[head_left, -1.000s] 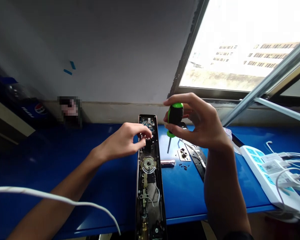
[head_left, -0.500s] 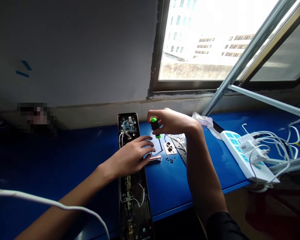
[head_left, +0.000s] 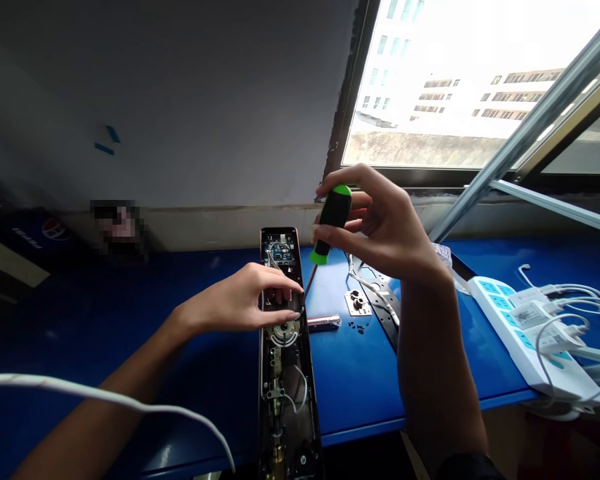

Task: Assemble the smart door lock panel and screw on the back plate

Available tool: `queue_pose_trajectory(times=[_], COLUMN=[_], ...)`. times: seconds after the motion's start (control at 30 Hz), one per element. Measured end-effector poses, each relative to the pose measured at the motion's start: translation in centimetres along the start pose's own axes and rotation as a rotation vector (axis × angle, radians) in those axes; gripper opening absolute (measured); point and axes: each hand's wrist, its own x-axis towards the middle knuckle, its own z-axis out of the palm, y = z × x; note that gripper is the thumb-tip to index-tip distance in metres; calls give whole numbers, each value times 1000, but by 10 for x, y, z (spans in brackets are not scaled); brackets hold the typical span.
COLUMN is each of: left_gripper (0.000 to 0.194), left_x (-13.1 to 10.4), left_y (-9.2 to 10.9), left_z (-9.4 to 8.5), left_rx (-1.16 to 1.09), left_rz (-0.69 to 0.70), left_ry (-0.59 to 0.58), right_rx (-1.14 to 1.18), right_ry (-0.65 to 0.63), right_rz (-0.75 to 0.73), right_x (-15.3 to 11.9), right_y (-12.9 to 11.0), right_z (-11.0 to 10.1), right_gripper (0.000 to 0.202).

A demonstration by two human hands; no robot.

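Observation:
In my right hand [head_left: 380,220] is a screwdriver [head_left: 334,217] with a black and green handle. Its shaft slants down to the right edge of a long, opened black device housing [head_left: 304,373], which looks like a door lock body. My left hand [head_left: 245,297] hovers across the housing, thumb and index finger apart close to the screwdriver's tip. Whether a tiny screw sits there is too small to tell. A circuit board [head_left: 280,252] shows at the housing's far end, and brass and metal parts [head_left: 276,400] run along its near half.
Right of the housing lie a shiny wrapped cylinder [head_left: 324,323], small black screws [head_left: 357,328], a square metal plate [head_left: 357,303] and a dark panel [head_left: 387,300] with a white cable. A white power strip [head_left: 505,320] with plugs stands farther right. Another white cable [head_left: 105,398] crosses the left foreground.
The screwdriver has come up from the table beside the metal plate and over to the housing's edge. My left fingers have drawn closer together by its tip. The view has swung left.

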Motion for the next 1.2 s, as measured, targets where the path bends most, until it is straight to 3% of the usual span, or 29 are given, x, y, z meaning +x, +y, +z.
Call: queue_pose_trajectory(times=[0.17, 0.43, 0.73, 1.2], left_gripper=[25, 14, 14, 17], left_x=[1, 2, -2, -1], left_y=[-8, -12, -11, -12], left_z=[3, 0, -1, 5], left_rx=[-102, -154, -155, -247], left_rz=[-1, -122, -224, -156], left_ry=[23, 25, 42, 80], right_rx=[22, -13, 22, 52], right_ry=[83, 75, 140, 151], right_rz=[-30, -42, -58, -62], right_x=[3, 4, 4, 4], right_y=[5, 7, 7, 5], right_z=[9, 12, 10, 15], right_gripper=[39, 31, 36, 35])
